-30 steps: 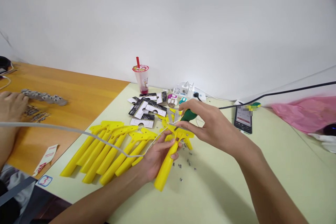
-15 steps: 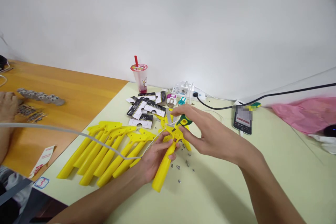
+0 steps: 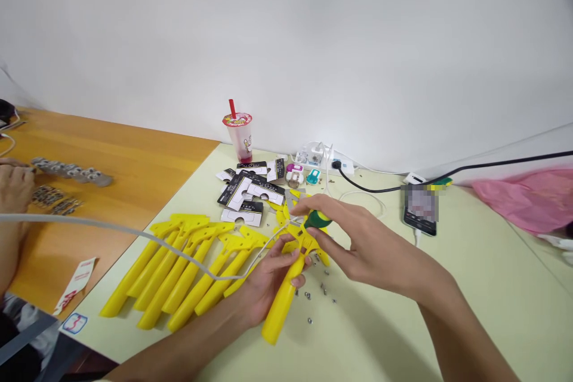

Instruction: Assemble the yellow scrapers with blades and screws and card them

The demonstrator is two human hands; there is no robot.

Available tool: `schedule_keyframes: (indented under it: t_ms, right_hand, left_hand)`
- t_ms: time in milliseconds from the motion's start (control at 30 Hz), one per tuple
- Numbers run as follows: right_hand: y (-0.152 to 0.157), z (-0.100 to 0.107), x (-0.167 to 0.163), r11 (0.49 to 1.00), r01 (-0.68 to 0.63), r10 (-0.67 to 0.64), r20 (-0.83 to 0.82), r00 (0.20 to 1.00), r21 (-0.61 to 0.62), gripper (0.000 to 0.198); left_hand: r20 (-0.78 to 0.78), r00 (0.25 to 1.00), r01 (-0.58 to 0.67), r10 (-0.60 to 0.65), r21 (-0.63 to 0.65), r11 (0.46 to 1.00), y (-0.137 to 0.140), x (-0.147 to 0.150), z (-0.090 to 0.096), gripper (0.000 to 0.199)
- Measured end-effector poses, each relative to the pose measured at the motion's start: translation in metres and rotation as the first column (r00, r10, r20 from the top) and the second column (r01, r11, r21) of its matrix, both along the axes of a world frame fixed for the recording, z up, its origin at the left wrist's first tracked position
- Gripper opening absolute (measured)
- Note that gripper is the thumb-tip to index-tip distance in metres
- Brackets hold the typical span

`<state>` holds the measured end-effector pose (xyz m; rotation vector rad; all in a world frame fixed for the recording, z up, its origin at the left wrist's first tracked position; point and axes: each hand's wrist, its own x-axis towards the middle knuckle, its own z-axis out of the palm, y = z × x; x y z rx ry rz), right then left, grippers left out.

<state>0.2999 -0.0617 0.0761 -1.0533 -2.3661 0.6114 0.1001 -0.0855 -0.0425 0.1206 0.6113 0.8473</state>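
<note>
My left hand (image 3: 265, 280) is closed around a yellow plastic handle (image 3: 281, 310) with a wider, forked head, its butt end pointing towards me. In my right hand (image 3: 369, 242), thumb and fingers pinch the green and yellow grip of a short screwdriver (image 3: 319, 219), held over the handle's head. The screwdriver's tip is hard to make out. Small metal screws (image 3: 308, 296) lie scattered on the table just right of the handle. A row of similar yellow handles (image 3: 154, 283) lies to the left of my left hand. More yellow pieces (image 3: 280, 215) sit behind my hands.
Black and white cards (image 3: 244, 213) are piled behind the handles, near a drink cup (image 3: 242, 140) with a red straw. A power strip (image 3: 313, 158), a phone (image 3: 419, 212) and a pink bag (image 3: 523, 197) line the wall. A white cable (image 3: 179, 256) crosses the view. Another person's hand (image 3: 15, 188) is at left.
The view has shifted slightly, so everything sits a little lower. My right hand has turned the screwdriver grip, which now shows mostly green. Both hands keep their holds.
</note>
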Motion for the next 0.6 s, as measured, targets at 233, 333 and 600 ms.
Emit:
schedule_keyframes:
  t_ms: [233,333,600]
  right_hand:
    - [0.007,-0.006,0.003,0.990,0.013,-0.003,-0.073,0.997,0.140,0.026]
    - [0.010,-0.006,0.004,0.985,0.020,-0.006,-0.081,0.997,0.172,0.028]
    - [0.007,-0.002,0.005,0.986,0.040,-0.033,-0.047,0.998,0.159,0.027]
  left_hand:
    - [-0.036,0.998,0.050,-0.049,0.011,0.999,-0.002,0.000,0.005,0.048]
    - [-0.058,0.996,0.062,-0.062,0.000,0.998,-0.002,0.000,0.010,0.052]
    - [-0.089,0.994,0.066,-0.059,0.078,0.995,-0.001,0.002,0.001,0.046]
